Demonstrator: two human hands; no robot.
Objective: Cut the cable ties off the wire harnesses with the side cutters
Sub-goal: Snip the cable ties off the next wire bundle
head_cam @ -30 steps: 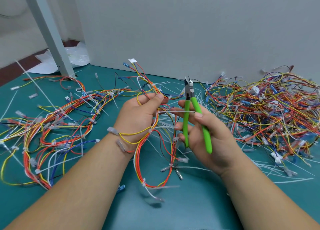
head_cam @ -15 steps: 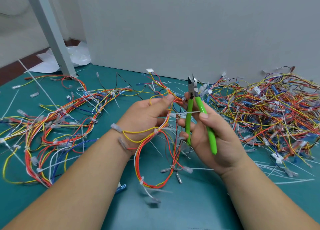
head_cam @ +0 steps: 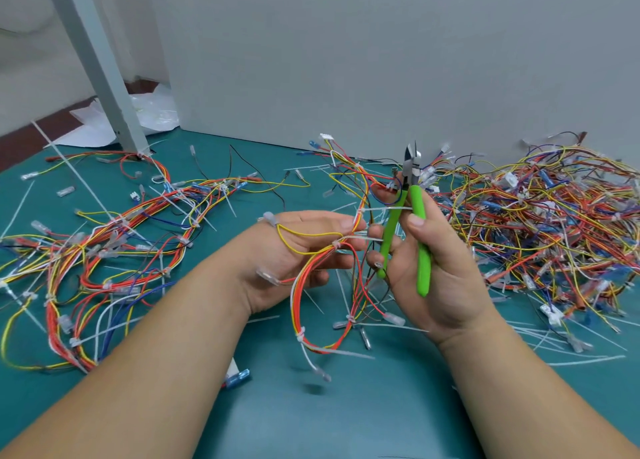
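My left hand (head_cam: 294,251) holds a wire harness (head_cam: 322,303) of red, yellow and white wires above the green table, thumb pinching it near a white cable tie (head_cam: 360,213). More white ties bind the loop lower down. My right hand (head_cam: 433,268) grips the green-handled side cutters (head_cam: 410,213), jaws slightly apart and pointing up, clear of the wires. A tie's white tail crosses the cutter handles.
A big pile of tangled harnesses (head_cam: 536,223) fills the right of the table. More harnesses (head_cam: 104,258) lie spread at left. Cut tie pieces (head_cam: 571,348) litter the green mat. A grey post (head_cam: 97,64) stands back left, a grey wall behind.
Both hands have shifted slightly right and lower with the harness and cutters. The left thumb has slid along the wires toward the cutters. The harness's upper end swung right.
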